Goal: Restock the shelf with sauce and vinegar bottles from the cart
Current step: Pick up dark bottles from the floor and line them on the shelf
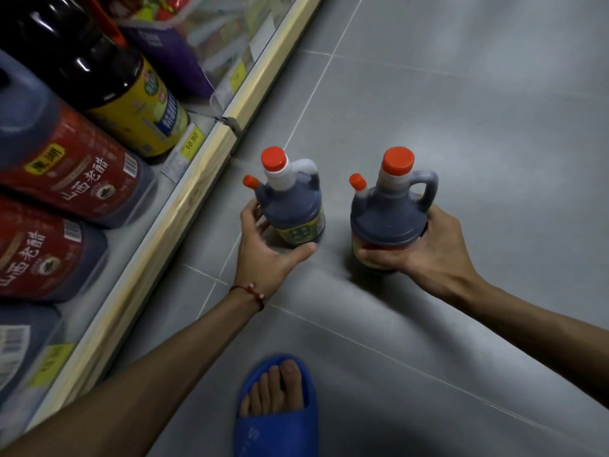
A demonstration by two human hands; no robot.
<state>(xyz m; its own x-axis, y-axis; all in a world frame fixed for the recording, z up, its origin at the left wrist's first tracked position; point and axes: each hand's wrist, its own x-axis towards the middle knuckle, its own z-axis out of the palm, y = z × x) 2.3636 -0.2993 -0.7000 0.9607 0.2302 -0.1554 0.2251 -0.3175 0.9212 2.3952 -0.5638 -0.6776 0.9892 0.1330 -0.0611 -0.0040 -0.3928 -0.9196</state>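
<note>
Two dark vinegar jugs with orange caps, small orange spouts and moulded handles are held upright over the grey floor. My left hand (pixel 263 249) grips the left jug (pixel 291 206), which has a green and yellow label, around its lower body. My right hand (pixel 425 242) grips the right jug (pixel 390 216), red-labelled, around its base. The shelf (pixel 184 199) with a pale wooden front edge runs along the left. The cart is out of view.
On the shelf lie several large dark jugs with red labels (pixel 75 173) and a big bottle with a yellow label (pixel 131 103). Yellow price tags (pixel 192 140) sit on the shelf lip. My foot in a blue slipper (pixel 276 410) stands on the tiled floor below.
</note>
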